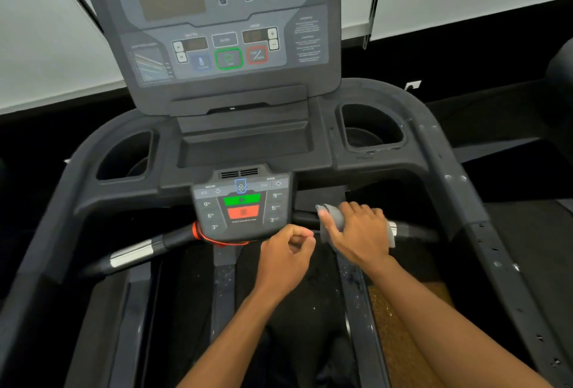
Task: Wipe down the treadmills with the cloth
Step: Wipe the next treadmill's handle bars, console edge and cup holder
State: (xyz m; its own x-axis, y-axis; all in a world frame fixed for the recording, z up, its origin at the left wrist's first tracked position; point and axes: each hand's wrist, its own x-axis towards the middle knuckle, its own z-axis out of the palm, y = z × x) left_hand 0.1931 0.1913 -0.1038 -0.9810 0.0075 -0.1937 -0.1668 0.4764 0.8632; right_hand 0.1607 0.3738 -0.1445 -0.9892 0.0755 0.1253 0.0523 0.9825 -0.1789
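Grey cloth (334, 216) wrapped over the right bar (414, 230), roughly 4 o'clock from frame centre, just off the 3 o'clock edge of the small keypad (242, 208). Pinned there by the right hand (361, 234): fingers curled over the top of cloth and bar, thumb stretched along the cloth toward 9 o'clock. Bit of cloth poking out on the 3 o'clock side of the hand too, right by a silver band on the bar.

Left hand (283, 252) just at 8 o'clock of the right one, not on the cloth. Fingers curled in, thumb tip against the index, gripping nothing as far as can be seen. Parked right under the keypad's 5 o'clock corner; touching it or not, can't tell.

Keypad itself: green button over a red one, 9/6/3 down both sides, fan icon up top. Red cord (207, 236) looped at its 7 o'clock corner. Left bar (133, 255) running off toward 8 o'clock, silver plate on it.

Further out at 12 o'clock, a shallow tray (245, 147), then the big console (217, 30) tilted back, screens dark, a green-ringed and a red-ringed button in the lower row. Cup holders at 9 o'clock (124, 155) and 3 o'clock (372, 127) of the tray. Pale specks all over the treadmill (483, 232) frame on the 3 o'clock side. White wall (46, 46) behind, dark strip along its bottom.
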